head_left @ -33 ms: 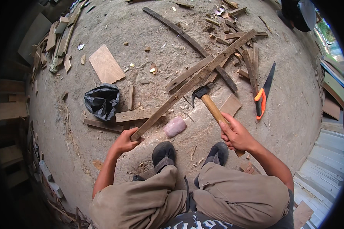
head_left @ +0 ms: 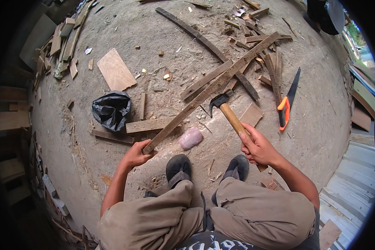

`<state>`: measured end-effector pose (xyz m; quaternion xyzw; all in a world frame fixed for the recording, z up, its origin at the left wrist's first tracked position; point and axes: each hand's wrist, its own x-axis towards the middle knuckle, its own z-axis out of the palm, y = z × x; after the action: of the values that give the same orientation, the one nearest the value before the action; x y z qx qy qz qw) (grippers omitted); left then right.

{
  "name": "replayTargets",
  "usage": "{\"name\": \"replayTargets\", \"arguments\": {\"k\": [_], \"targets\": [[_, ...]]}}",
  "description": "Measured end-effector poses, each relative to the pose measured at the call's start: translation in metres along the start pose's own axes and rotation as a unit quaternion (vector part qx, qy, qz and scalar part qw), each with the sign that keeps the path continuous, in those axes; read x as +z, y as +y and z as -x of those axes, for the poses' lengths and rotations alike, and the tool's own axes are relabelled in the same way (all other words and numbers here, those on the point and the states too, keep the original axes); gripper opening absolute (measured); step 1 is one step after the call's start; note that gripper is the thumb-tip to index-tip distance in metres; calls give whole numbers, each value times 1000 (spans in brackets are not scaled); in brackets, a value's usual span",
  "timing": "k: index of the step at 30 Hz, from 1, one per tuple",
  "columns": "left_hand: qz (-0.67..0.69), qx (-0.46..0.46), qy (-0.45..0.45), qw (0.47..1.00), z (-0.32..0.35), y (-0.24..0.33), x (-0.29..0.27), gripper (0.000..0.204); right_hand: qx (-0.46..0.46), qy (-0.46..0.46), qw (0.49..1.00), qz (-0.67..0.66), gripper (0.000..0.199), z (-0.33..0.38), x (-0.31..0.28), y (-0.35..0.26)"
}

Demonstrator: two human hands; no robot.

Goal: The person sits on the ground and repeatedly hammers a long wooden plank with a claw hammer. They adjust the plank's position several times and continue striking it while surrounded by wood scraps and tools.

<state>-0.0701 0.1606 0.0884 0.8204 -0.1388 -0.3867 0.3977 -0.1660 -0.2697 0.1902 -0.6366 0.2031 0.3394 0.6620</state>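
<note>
My left hand [head_left: 138, 155] is closed around the near end of a long wooden batten [head_left: 204, 93]. The batten slants away to the far right, where it lies over other lengths of wood. In my right hand [head_left: 258, 146] is a claw hammer [head_left: 232, 117], gripped by its wooden handle. Its dark head points away from me, close beside the batten's right edge. A pinkish, rounded block [head_left: 191, 138] lies on the ground between the batten and my shoes. Behind the hammer handle rests a flat piece of board [head_left: 251, 114].
A handsaw [head_left: 284, 109] with an orange and black handle lies at the right. On the left are a black plastic bag [head_left: 111, 111] and a thin plywood sheet [head_left: 116, 70]. Wood scraps [head_left: 254, 25] are piled far right, near a person's dark clothing [head_left: 327, 16]. Metal sheeting [head_left: 354, 179] lies lower right.
</note>
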Motion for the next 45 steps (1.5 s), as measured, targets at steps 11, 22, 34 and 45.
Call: {"name": "replayTargets", "arguments": {"k": [11, 22, 34, 45], "targets": [[-70, 7, -15, 997, 3, 14, -26, 25, 21, -42, 999, -2, 55, 15, 4, -2], [-181, 5, 107, 978, -3, -16, -50, 32, 31, -161, 972, -169, 65, 13, 21, 27], [-484, -65, 216, 846, 74, -85, -227, 18, 152, -127, 980, 18, 41, 85, -32, 28], [-151, -82, 114, 978, -14, -8, -96, 36, -17, 15, 993, -113, 27, -13, 9, 39]]}}
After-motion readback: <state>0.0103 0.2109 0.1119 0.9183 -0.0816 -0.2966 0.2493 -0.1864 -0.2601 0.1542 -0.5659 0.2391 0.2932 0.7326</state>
